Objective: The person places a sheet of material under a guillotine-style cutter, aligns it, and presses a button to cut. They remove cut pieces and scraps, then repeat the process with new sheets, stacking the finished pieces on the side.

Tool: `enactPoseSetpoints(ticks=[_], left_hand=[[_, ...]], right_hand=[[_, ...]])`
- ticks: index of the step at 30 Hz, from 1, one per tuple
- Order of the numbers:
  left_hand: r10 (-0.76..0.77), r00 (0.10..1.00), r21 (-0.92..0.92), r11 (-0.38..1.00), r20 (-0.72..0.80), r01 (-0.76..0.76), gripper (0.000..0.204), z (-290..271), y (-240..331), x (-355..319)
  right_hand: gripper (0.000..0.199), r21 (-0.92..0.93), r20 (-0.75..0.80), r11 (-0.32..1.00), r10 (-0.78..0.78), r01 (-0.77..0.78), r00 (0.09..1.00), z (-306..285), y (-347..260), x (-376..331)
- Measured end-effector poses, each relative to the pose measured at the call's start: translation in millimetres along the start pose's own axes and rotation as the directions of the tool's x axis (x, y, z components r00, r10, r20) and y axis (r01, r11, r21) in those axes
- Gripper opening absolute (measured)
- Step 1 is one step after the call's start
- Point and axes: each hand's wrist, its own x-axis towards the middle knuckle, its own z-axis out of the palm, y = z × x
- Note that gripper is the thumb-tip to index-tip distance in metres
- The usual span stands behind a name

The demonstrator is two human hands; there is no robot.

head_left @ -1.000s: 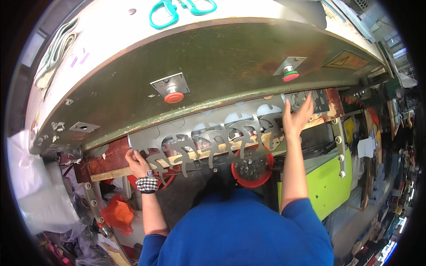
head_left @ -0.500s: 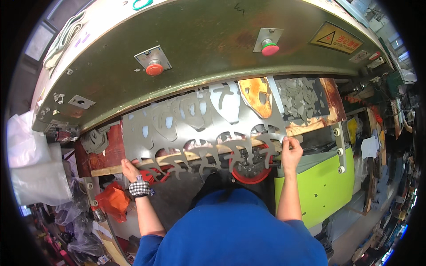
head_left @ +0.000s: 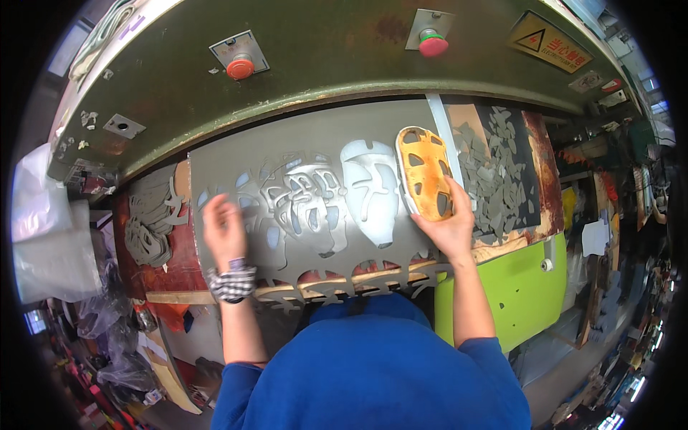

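Observation:
In my right hand is an orange, sole-shaped cutting die with several openings and a pale metal edge. Its fingers and thumb grip the near right end, and the die rests over the grey sheet. My left hand hovers over the sheet's left part, fingers parted and slightly blurred, holding nothing. Between the hands, the sheet has several sole-shaped cut-outs, with a pale blue surface showing through one. Its near edge is a ragged row of cut-out remnants hanging over the wooden board's edge.
Stacked grey cut pieces lie at the left on a dark red board. Grey scraps fill the right side. Beyond stands a green machine beam with a red button and a pink one. A lime-green sheet hangs at the right.
Both hands have let go of the sheet's near corners. The sheet lies farther from me. My right hand has moved up onto the die; my left has moved inward over the sheet.

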Motion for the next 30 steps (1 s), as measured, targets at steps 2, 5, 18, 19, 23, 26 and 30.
enactPoseSetpoints(ticks=[2, 5, 18, 19, 23, 26, 30], left_hand=[[0.162, 0.958, -0.088, 0.985, 0.235, -0.145, 0.022, 59, 34, -6], [0.267, 0.761, -0.377, 0.926, 0.591, -0.031, 0.026, 146, 82, -13], [0.414, 0.299, -0.337, 0.9, 0.86, -0.275, 0.026, 201, 115, -47], [0.42, 0.293, -0.286, 0.868, 0.859, -0.406, 0.032, 197, 110, -53], [0.652, 0.185, -0.394, 0.633, 0.735, -0.666, 0.046, 187, 101, -77], [0.649, 0.224, -0.302, 0.596, 0.727, -0.744, 0.05, 183, 101, -92], [0.67, 0.241, -0.25, 0.549, 0.702, -0.797, 0.054, 182, 106, -99]], right_hand=[[0.087, 0.477, 0.121, 0.849, 0.194, -0.229, 0.973, -21, 1, 19], [0.087, 0.779, 0.272, 0.469, 0.344, -0.416, 0.899, -47, 3, 36], [0.054, 0.893, -0.134, 0.424, 0.568, -0.149, 0.812, -62, 39, -15], [0.06, 0.782, -0.241, 0.589, 0.588, -0.204, 0.772, -68, 44, -18], [0.07, 0.678, -0.332, 0.69, 0.596, -0.255, 0.731, -76, 68, -33], [0.067, 0.139, -0.479, 0.932, 0.36, -0.335, 0.801, -74, 85, -42], [0.059, -0.53, -0.448, 0.772, 0.095, -0.35, 0.889, -68, 82, -51]])
